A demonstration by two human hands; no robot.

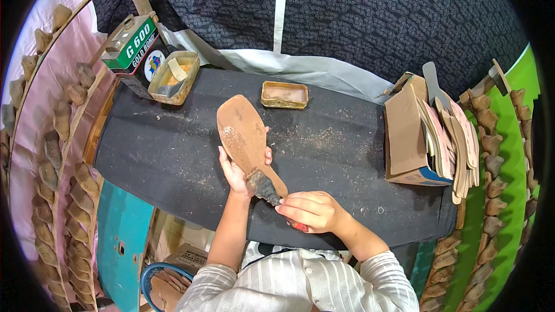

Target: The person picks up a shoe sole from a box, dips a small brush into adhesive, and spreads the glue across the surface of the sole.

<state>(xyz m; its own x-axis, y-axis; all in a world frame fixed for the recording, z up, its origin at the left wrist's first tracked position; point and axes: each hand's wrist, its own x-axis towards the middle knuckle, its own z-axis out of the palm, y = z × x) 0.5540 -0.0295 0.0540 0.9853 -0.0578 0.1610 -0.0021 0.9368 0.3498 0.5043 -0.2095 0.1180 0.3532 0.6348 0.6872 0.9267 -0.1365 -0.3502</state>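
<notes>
We see a dark cloth-covered desk point(173, 156), dusted with pale grit, with patterned dark fabric hung behind it and racks of shoe lasts point(52, 156) curving along both sides. The cloth lies bare left and right of our hands. Our left hand point(237, 173) grips a brown shoe sole point(243, 133) from beneath, tilted above mid-desk. Our right hand point(312, 211) closes around a brush point(264, 186), its bristles touching the sole's heel. A green and black can point(136, 46), two shallow tins point(284, 95) and a cardboard box of insoles point(407, 133) line the far and right edges.
</notes>
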